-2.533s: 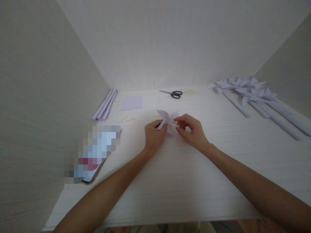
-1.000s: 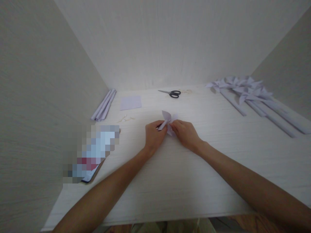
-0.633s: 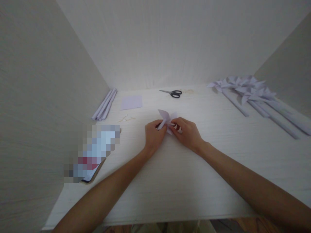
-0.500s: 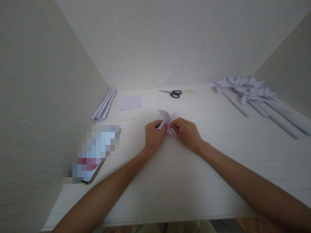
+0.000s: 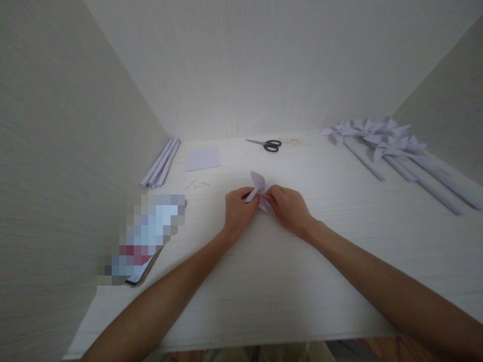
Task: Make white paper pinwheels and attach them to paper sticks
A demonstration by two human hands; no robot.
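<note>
A pale lilac paper pinwheel (image 5: 257,179) is held between my two hands over the middle of the table, its folded blades sticking up and out. My left hand (image 5: 240,208) is closed around its left side, thumb near the centre. From the right, my right hand (image 5: 289,203) pinches the paper close to the middle. Whether something thin is also between those fingertips is too small to make out. The blades at the right and below are partly hidden behind my fingers.
Scissors (image 5: 272,146) lie at the back beside small scraps. A square paper sheet (image 5: 204,159), rolled paper tubes (image 5: 160,163), thin slivers (image 5: 196,184) and a blurred phone (image 5: 151,236) are on the left. Several finished pinwheels on paper sticks (image 5: 392,141) are piled at right. Walls enclose three sides.
My right fingers have pressed in closer to the pinwheel's centre and curled tighter. The upper blade has shifted slightly to the right. My left hand has hardly moved.
</note>
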